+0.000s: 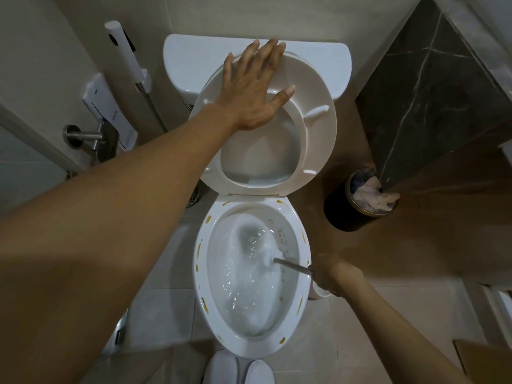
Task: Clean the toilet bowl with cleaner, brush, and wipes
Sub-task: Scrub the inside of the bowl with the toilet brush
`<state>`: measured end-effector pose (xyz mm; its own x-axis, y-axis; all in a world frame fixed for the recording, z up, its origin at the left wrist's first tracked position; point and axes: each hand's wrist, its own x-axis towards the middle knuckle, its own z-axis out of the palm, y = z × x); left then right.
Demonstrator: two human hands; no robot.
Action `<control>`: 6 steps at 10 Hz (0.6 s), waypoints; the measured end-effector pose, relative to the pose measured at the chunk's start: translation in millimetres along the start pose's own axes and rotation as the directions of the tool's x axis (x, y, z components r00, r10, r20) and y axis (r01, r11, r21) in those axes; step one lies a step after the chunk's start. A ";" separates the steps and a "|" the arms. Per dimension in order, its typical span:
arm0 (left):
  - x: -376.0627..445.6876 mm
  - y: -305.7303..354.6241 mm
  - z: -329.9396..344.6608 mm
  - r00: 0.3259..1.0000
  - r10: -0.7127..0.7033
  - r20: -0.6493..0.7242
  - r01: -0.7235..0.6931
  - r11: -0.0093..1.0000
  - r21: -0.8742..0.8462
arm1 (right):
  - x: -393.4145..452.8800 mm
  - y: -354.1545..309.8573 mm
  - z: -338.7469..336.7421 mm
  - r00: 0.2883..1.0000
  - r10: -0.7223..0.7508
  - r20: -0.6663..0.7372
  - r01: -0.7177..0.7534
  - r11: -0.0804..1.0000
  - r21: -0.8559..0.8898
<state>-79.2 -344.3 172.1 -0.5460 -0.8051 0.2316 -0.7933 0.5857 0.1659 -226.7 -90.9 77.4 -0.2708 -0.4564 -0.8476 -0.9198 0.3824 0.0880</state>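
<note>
The white toilet bowl [203, 286] stands below me with foamy, swirling water inside and yellow-brown smears along its rim. Its seat and lid [318, 128] are raised against the tank [191, 59]. My left hand [253, 87] lies flat with spread fingers on the raised seat and lid. My right hand [332, 274] grips the metal handle of the toilet brush [292, 266] at the bowl's right rim. The white brush head sits in the water on the right side of the bowl.
A black waste bin [345, 214] with crumpled paper stands right of the toilet, under a dark marble counter [432, 87]. A bidet sprayer [124, 51] and a paper holder [91, 135] hang on the left wall. My white slippers [238, 368] stand before the bowl.
</note>
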 end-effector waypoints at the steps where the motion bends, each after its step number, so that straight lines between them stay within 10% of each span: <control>1: 0.0 -0.3 0.3 1.000 0.001 0.000 -0.001 1.000 0.003 | -11.1 7.9 -4.4 0.998 0.009 0.058 -0.013 0.998 0.069; 6: -0.5 1.2 -1.6 1.000 0.001 0.006 -0.001 1.000 -0.003 | -12.3 7.1 -22.0 0.976 -0.022 0.216 0.063 0.981 -0.185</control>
<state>-79.5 -343.1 173.7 -0.5488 -0.8049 0.2258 -0.7917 0.5871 0.1687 -236.1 -100.3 100.0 -0.1831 -0.2807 -0.9422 -0.9717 0.1974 0.1300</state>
